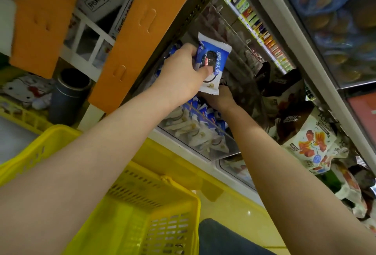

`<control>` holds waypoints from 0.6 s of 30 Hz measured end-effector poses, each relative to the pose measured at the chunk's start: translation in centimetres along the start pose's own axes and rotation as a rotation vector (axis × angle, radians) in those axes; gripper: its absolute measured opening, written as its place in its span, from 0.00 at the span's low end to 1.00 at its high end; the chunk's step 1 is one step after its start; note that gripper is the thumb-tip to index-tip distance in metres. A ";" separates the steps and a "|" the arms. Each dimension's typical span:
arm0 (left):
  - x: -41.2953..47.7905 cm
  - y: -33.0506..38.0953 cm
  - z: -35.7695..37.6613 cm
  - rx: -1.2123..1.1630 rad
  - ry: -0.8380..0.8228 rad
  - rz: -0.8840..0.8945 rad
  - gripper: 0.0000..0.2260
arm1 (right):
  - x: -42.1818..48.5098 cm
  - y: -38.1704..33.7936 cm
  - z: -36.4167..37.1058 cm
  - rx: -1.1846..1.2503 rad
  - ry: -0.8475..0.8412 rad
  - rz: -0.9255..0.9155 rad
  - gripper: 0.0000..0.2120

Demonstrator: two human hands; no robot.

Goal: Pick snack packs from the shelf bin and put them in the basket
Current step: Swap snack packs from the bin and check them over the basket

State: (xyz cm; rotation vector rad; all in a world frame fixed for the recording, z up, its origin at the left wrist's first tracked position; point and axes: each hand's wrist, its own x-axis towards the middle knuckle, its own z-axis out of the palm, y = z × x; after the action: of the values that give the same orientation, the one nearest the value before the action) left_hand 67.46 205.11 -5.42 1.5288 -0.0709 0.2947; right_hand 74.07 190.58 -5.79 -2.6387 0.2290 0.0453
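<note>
- Yellow basket (183, 189) low, under shelf front, its top open; L forearm passes over it.
- Orange panel (142, 31) stands close on bin's left; printed snack bags (309, 142) crowd its right.
- Clear bin (221, 149) holds blue-white packs (195, 132).
- L hand (183, 69) grips a snack pack (212, 59) above bin.
- R hand (220, 98) down in bin, fingers hidden behind that pack; grip unclear.

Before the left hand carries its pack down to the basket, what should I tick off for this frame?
1. Left hand grip on the snack pack, thumb across its face: ok.
2. Pack lifted out of the shelf bin: ok.
3. Only one pack in that grip: cannot tell.
4. Basket below the arms, opening unblocked: ok.
5. Right hand grip inside the bin, fingers hidden behind the pack: cannot tell.
</note>
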 end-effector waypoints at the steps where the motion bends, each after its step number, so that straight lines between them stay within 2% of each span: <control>1: -0.1 0.1 0.0 -0.001 -0.004 0.003 0.14 | 0.1 0.1 -0.1 0.017 0.028 0.011 0.12; 3: -0.5 0.3 0.0 -0.010 -0.013 0.000 0.14 | 0.2 0.5 -0.5 0.053 0.115 0.019 0.10; 7: -2.2 0.5 0.6 -0.118 -0.070 -0.055 0.10 | -1.7 1.1 -2.2 0.308 0.387 -0.017 0.05; 10: -4.5 0.4 1.7 -0.280 -0.117 -0.099 0.05 | -4.8 1.8 -3.9 0.383 0.596 -0.121 0.08; 14: -8.2 -0.2 3.8 -0.519 -0.170 -0.164 0.05 | -10.5 3.4 -5.1 0.460 0.670 -0.247 0.08; 18: -11.6 -1.3 5.7 -0.653 -0.267 -0.219 0.09 | -15.8 6.1 -4.9 0.498 0.637 -0.344 0.09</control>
State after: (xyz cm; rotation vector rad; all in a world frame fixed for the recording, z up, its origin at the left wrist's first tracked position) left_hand 57.39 197.75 -9.06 0.9056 -0.1899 -0.1087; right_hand 57.37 185.37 -3.20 -2.0825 -0.0147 -0.8571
